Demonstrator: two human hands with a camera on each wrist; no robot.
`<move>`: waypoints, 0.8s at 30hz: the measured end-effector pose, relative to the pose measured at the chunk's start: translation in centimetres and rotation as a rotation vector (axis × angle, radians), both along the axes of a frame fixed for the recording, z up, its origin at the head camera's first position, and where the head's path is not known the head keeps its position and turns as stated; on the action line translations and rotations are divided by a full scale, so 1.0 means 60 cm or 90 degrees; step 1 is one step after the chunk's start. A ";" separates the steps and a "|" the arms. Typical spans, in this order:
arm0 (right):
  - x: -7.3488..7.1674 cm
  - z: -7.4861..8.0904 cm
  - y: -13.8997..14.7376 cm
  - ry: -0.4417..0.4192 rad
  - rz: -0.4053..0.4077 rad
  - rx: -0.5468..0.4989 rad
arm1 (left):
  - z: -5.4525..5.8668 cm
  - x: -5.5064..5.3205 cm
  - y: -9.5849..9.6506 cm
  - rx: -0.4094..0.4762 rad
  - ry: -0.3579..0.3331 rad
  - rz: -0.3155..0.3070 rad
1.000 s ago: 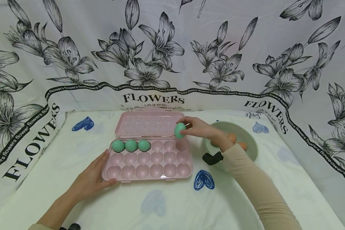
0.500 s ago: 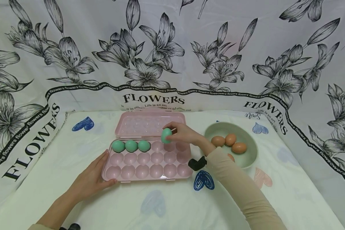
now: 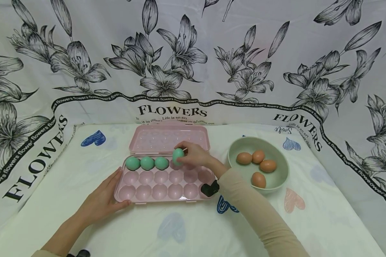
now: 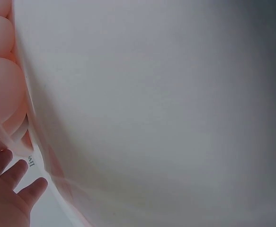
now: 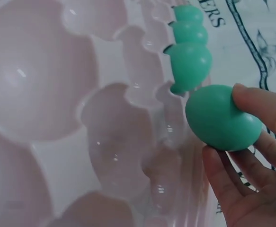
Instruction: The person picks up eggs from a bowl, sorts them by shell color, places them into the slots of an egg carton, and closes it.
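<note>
A green egg is pinched between the thumb and fingers of my right hand, just over the back row of a pink egg tray. Three more green eggs sit side by side in that row, to the left of the held one. In the right wrist view, the held egg hangs above the hollows, apart from the seated eggs. My left hand rests against the tray's left side, its fingers fairly straight and its thumb along the front corner.
Behind the tray its pink lid lies folded back. To the right stands a pale green bowl holding several brown eggs. A white cloth with printed hearts covers the table, and a flowered curtain hangs behind.
My right hand has carried the green egg left and slightly down, from the tray's right end to beside the three seated eggs. The bowl is now uncovered by the arm. My left hand stays put.
</note>
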State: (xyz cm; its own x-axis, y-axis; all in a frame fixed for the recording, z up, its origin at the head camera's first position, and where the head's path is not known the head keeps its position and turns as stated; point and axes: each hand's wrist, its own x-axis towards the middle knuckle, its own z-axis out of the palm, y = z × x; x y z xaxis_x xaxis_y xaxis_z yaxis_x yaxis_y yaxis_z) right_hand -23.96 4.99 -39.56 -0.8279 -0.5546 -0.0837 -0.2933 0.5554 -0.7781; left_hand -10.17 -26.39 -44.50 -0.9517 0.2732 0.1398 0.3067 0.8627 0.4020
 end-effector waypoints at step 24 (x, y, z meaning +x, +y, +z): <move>0.008 -0.015 -0.030 0.102 0.053 0.129 | -0.001 0.000 -0.001 -0.007 -0.003 -0.001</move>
State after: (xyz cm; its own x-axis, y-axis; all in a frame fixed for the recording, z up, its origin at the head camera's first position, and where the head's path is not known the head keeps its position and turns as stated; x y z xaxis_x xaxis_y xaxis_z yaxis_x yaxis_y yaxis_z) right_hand -23.45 3.21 -40.49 -0.7916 -0.6068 -0.0716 -0.4549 0.6636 -0.5939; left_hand -10.18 -26.44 -44.55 -0.9519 0.2767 0.1321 0.3065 0.8661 0.3948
